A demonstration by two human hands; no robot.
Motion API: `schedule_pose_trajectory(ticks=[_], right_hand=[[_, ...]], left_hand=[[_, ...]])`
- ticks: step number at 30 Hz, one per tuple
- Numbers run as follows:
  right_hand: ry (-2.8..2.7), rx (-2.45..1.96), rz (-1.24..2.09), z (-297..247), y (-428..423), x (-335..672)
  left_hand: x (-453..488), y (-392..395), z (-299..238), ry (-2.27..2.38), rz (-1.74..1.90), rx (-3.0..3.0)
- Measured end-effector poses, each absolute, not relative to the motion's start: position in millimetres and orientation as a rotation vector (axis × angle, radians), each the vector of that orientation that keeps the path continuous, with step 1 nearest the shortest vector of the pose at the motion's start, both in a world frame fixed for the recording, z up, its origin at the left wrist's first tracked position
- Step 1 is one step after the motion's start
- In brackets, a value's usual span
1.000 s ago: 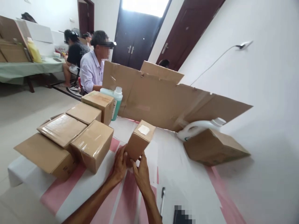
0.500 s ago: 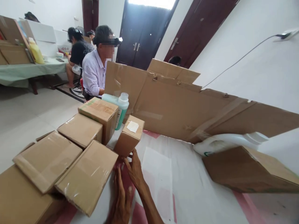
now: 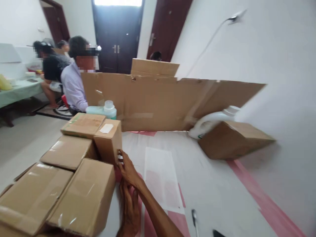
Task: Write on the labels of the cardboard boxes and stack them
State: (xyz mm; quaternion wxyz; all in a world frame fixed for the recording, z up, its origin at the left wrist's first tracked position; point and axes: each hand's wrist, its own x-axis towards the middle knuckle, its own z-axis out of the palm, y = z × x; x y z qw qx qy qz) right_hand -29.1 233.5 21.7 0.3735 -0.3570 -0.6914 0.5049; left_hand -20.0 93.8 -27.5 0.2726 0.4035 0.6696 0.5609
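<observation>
A tall cardboard box with a white label [image 3: 108,141] stands upright at the end of a group of boxes, close against the flatter cardboard box [image 3: 84,124] on its left. My right hand [image 3: 127,169] touches the lower right side of the labelled box with its fingertips, its fingers apart and not wrapped round it. Just below, my left hand [image 3: 130,205] rests with fingers stretched out, partly under the right wrist and holding nothing. Beside it on the left lies a taped cardboard box [image 3: 85,194].
A cardboard sheet [image 3: 158,102] stands along the table's back. Behind the boxes is a green-liquid bottle [image 3: 110,110]. A white jug [image 3: 209,120] and a tilted box [image 3: 232,140] sit right, and a white sheet [image 3: 159,177] lies mid-table. A person [image 3: 74,79] sits beyond.
The labelled box has shifted left and now stands upright against its neighbour, with my right hand following along its side. My view has turned right and levelled.
</observation>
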Motion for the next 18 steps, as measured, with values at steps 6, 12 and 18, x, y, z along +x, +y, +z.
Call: schedule_pose_trajectory(ticks=[6,12,18], right_hand=[[-1.637,-1.155,1.167,41.7,239.7,25.3],[-1.165,-1.514,0.628,68.7,265.4,227.0],[-0.704,-1.66,0.214,78.0,304.3,435.9]], left_hand=[[-32.9,105.4,-13.6,1.799,1.469,1.233],[-38.0,114.9,-18.6,1.777,1.409,1.166],[41.3,169.0,49.8,1.622,1.36,1.389]])
